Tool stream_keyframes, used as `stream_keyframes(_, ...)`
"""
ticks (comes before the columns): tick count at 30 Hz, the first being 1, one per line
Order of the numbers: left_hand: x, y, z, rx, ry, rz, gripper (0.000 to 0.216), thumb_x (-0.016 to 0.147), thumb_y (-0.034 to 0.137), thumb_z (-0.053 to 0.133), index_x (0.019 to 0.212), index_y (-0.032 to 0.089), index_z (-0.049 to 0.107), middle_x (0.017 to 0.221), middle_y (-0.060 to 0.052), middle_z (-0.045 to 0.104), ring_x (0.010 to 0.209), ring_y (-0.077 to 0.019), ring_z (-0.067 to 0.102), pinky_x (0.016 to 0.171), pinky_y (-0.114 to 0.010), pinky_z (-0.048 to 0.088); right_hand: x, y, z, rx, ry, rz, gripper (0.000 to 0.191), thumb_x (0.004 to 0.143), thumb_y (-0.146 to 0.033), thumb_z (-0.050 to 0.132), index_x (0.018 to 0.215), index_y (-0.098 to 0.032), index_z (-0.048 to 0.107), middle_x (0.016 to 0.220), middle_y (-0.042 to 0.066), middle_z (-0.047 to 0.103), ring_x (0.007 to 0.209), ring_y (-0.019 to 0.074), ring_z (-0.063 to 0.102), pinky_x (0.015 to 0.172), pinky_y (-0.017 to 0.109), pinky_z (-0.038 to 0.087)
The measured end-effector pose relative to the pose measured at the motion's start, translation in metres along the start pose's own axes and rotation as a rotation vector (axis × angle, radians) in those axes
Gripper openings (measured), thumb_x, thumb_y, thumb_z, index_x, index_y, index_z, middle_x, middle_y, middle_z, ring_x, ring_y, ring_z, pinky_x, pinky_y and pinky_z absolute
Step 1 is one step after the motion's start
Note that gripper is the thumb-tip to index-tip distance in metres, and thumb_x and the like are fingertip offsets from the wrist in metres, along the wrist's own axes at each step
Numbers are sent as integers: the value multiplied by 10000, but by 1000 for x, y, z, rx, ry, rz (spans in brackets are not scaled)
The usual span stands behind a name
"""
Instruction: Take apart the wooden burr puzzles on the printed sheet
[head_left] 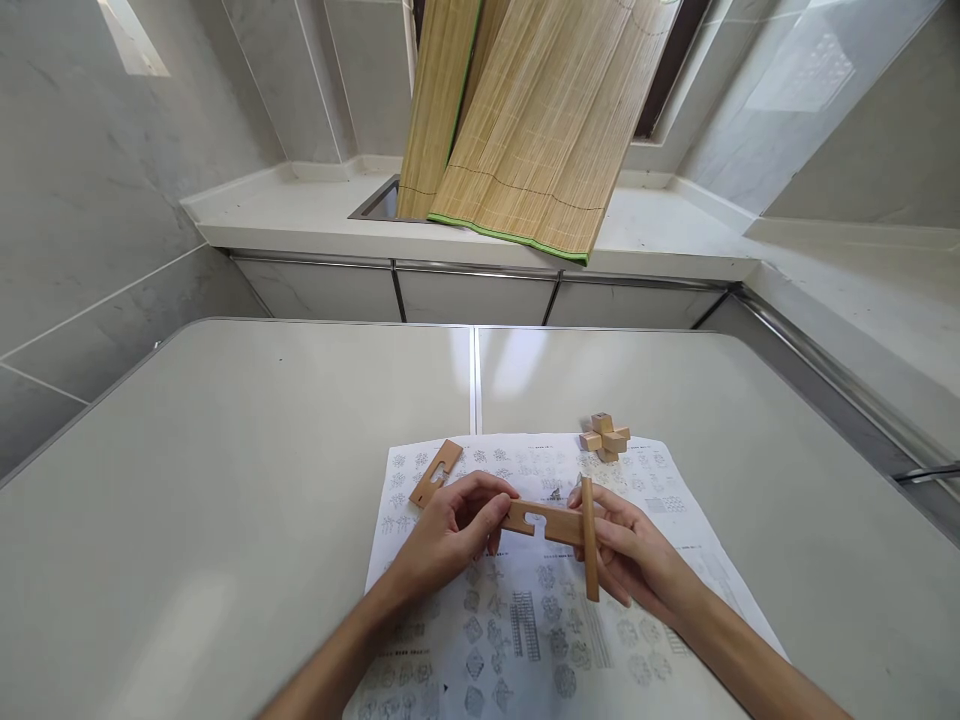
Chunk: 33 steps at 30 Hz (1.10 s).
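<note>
Between my hands, above a printed sheet, are two flat wooden puzzle pieces crossed at right angles. One notched wooden puzzle piece (pixel 551 522) lies lengthwise, its cut-out facing up at me. My left hand (pixel 469 520) pinches its left end between thumb and fingers. The crossing wooden puzzle piece (pixel 590 540) is seen edge-on near the right end. My right hand (pixel 626 545) has its fingers closed around that joint from the right. A third notched wooden piece (pixel 436 474) lies on the sheet just beyond my left hand.
The printed sheet (pixel 420 640) with puzzle diagrams covers the front middle of the white table (pixel 225 480). An assembled wooden burr puzzle (pixel 605 438) sits at the sheet's far right edge. Behind the table, a bamboo blind (pixel 555 130) hangs over a white ledge (pixel 300 220).
</note>
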<state>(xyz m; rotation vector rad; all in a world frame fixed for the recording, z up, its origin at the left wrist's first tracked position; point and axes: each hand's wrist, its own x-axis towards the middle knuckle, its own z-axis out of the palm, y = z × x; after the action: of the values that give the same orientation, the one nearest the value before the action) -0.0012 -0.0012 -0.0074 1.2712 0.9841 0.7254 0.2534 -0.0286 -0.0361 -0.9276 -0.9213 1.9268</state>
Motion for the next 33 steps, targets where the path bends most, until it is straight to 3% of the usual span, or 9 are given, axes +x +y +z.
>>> stream_keyframes(7, 0, 0, 0, 16, 1, 12, 326, 1004, 517, 614, 1047, 201, 682, 654, 39, 563, 578, -124, 523, 563, -245, 398, 4, 5, -6, 25, 8, 20, 348, 896, -459, 789, 1056, -204, 613, 637, -19, 657, 330, 52, 408, 318, 155, 318)
stream_keyframes(12, 0, -1, 0, 5, 5, 0, 319, 1003, 514, 619, 1051, 203, 676, 649, 43, 560, 584, -126, 531, 558, -244, 399, 3, 1, -4, 73, 70, 9, 369, 816, -447, 870, 962, -199, 640, 651, -42, 585, 435, 52, 429, 409, 150, 375)
stream_keyframes(16, -1, 1, 2, 19, 45, 10, 317, 1010, 512, 600, 1048, 204, 661, 639, 42, 556, 580, -133, 539, 562, -251, 407, 2, -4, 0, 89, 167, -5, 462, 824, -451, 866, 1173, -229, 661, 669, -47, 560, 517, 84, 459, 479, 170, 412)
stream_keyframes(20, -3, 3, 8, 171, 172, 72, 287, 1007, 478, 592, 1003, 205, 681, 662, 18, 602, 617, -158, 576, 590, -270, 448, 1, -3, 4, -31, 313, -75, 583, 874, -466, 811, 1373, -266, 584, 701, -30, 605, 531, 119, 484, 453, 198, 412)
stream_keyframes(22, -3, 2, 10, 261, 253, 129, 269, 1010, 450, 591, 991, 205, 698, 708, 0, 643, 633, -162, 586, 601, -274, 461, 1, 0, 5, -136, 362, -109, 560, 896, -487, 784, 1373, -283, 573, 699, -30, 625, 472, 113, 454, 406, 207, 384)
stream_keyframes(26, -2, -6, 12, 371, 367, 208, 255, 1027, 420, 576, 1017, 205, 713, 789, -22, 686, 641, -159, 584, 608, -277, 472, 3, 10, 6, -312, 399, -181, 487, 914, -475, 785, 1311, -285, 579, 548, -78, 520, 388, 111, 398, 380, 222, 355)
stream_keyframes(33, -1, -12, 12, 529, 345, 258, 221, 1045, 381, 560, 1039, 208, 697, 811, -27, 728, 652, -165, 617, 632, -289, 487, 3, 11, 11, -510, 458, -261, 433, 903, -437, 805, 1264, -285, 619, 603, -62, 525, 464, 141, 454, 444, 247, 377)
